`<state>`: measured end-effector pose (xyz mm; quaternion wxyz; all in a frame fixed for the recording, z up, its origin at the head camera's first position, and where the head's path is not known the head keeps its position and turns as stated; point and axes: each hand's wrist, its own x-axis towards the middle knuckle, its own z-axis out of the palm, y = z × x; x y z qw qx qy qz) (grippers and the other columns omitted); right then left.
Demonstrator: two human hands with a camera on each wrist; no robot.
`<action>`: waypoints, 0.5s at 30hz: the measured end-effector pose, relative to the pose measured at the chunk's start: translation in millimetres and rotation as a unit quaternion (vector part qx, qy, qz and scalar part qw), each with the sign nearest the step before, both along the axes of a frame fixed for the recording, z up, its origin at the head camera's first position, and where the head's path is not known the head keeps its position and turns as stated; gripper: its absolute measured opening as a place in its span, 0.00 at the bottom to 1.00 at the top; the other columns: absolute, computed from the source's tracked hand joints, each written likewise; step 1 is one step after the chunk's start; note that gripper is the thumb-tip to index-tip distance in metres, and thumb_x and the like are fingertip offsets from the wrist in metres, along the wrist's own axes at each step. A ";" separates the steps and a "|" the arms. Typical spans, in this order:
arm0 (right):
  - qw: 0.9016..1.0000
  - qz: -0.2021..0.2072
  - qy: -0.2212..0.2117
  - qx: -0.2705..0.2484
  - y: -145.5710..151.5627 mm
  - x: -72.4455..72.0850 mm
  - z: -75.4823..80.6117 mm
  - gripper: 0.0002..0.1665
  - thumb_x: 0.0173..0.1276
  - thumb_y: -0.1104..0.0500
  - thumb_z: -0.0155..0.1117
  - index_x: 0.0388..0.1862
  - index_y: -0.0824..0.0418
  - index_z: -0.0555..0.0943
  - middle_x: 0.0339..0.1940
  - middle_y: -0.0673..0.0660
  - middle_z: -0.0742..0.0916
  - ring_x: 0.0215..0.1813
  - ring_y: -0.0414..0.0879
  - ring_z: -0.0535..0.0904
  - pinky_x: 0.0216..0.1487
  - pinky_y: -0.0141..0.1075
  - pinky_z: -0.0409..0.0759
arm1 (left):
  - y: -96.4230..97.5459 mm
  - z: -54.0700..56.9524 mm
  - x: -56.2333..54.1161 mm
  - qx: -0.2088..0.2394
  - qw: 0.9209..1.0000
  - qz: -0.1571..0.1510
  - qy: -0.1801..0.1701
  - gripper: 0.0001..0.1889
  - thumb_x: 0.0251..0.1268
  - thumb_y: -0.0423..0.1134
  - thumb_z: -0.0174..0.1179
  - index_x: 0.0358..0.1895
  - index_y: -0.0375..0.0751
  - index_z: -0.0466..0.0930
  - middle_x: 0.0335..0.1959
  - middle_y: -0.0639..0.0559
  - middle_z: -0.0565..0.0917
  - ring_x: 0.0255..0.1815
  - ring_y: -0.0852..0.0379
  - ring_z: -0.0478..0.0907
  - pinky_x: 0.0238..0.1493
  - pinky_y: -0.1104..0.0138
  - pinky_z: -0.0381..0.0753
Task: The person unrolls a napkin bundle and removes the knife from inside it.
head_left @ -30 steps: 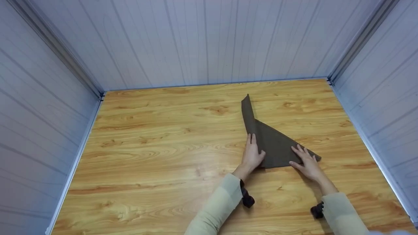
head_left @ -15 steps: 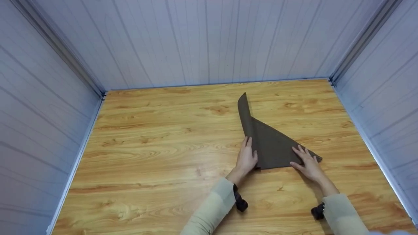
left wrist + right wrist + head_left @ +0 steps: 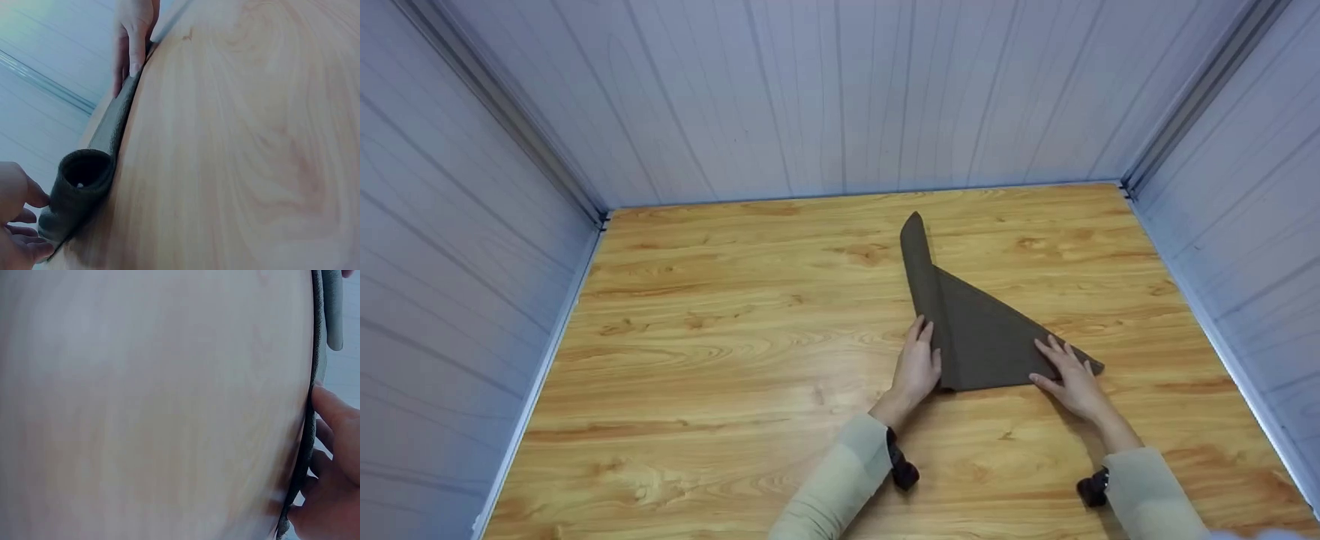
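Observation:
A dark grey-brown cloth lies as a rough triangle on the wood-grain surface, its left side turned into a roll that reaches past the flat part at the far end. The left hand holds the near part of this roll, fingers along its left side and thumb on top. In the left wrist view the roll's open end shows as a hollow tube, with the hand's thumb and fingertips against it. The right hand rests with spread fingers on the cloth's right part, near the pointed corner.
The wood-grain surface spreads around the cloth. Pale panelled walls stand at the back, left and right. A small black device is strapped to each wrist, below a beige sleeve.
The left hand has shifted left and slightly nearer, and the roll has moved left with it. More of the flat cloth shows between the hands. The right hand stays almost in place.

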<state>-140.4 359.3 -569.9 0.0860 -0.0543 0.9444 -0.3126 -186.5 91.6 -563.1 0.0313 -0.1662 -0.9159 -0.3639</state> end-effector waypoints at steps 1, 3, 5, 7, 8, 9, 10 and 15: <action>1.000 0.001 -0.001 0.000 0.1 0.0 0.2 0.39 0.63 0.51 0.56 0.68 0.65 0.55 0.67 0.71 0.51 0.66 0.68 0.38 0.55 0.67 0.34 | 1.1 0.7 0.1 0.001 1.000 -0.002 0.006 0.23 0.61 0.32 0.53 0.59 0.27 0.64 0.63 0.37 0.60 0.61 0.49 0.62 0.54 0.69 0.67; 1.000 0.002 -0.001 0.002 0.4 -0.1 0.3 0.39 0.63 0.51 0.56 0.68 0.65 0.55 0.67 0.71 0.51 0.66 0.68 0.38 0.55 0.67 0.34 | 4.3 1.8 0.1 0.002 1.000 -0.005 0.016 0.24 0.61 0.33 0.53 0.59 0.28 0.64 0.63 0.37 0.60 0.62 0.48 0.61 0.55 0.68 0.66; 1.000 0.001 -0.001 0.003 0.6 -0.3 0.4 0.39 0.63 0.51 0.56 0.68 0.65 0.55 0.67 0.71 0.51 0.66 0.68 0.38 0.55 0.67 0.34 | 8.5 2.6 -0.4 0.003 1.000 -0.005 0.021 0.25 0.60 0.34 0.54 0.60 0.28 0.64 0.64 0.38 0.59 0.63 0.47 0.58 0.57 0.66 0.64; 1.000 0.000 -0.001 0.003 0.9 -0.7 0.3 0.39 0.63 0.51 0.56 0.68 0.65 0.55 0.67 0.71 0.51 0.66 0.68 0.38 0.55 0.67 0.34 | 13.1 2.3 -1.5 -0.001 1.000 -0.002 0.020 0.26 0.60 0.36 0.55 0.60 0.29 0.63 0.64 0.38 0.58 0.65 0.46 0.55 0.59 0.65 0.62; 1.000 -0.001 -0.001 0.004 1.0 -0.9 0.3 0.39 0.63 0.51 0.56 0.68 0.65 0.55 0.67 0.71 0.51 0.66 0.68 0.38 0.55 0.67 0.34 | 15.3 1.7 -2.4 -0.005 1.000 0.002 0.017 0.27 0.59 0.38 0.56 0.61 0.30 0.62 0.65 0.39 0.57 0.65 0.45 0.53 0.59 0.65 0.61; 1.000 -0.001 0.000 0.004 1.1 -1.1 0.4 0.39 0.63 0.51 0.56 0.68 0.65 0.55 0.67 0.71 0.51 0.66 0.68 0.38 0.55 0.67 0.34 | 17.4 0.9 -3.3 -0.010 1.000 0.005 0.014 0.28 0.59 0.39 0.56 0.61 0.31 0.62 0.65 0.39 0.56 0.66 0.45 0.52 0.60 0.64 0.61; 1.000 -0.002 0.000 0.005 1.2 -1.3 0.4 0.39 0.63 0.51 0.56 0.68 0.65 0.55 0.67 0.71 0.52 0.66 0.68 0.38 0.55 0.67 0.34 | 19.3 0.0 -4.6 -0.018 1.000 0.007 0.012 0.29 0.59 0.40 0.57 0.62 0.32 0.62 0.66 0.40 0.56 0.66 0.45 0.50 0.60 0.64 0.60; 1.000 -0.001 0.001 0.007 0.6 -1.1 1.0 0.39 0.63 0.50 0.56 0.68 0.65 0.55 0.67 0.71 0.52 0.66 0.69 0.38 0.54 0.68 0.35 | 24.6 -4.9 -10.9 -0.076 0.997 0.008 0.009 0.34 0.56 0.47 0.59 0.64 0.35 0.60 0.67 0.43 0.53 0.68 0.45 0.46 0.62 0.61 0.56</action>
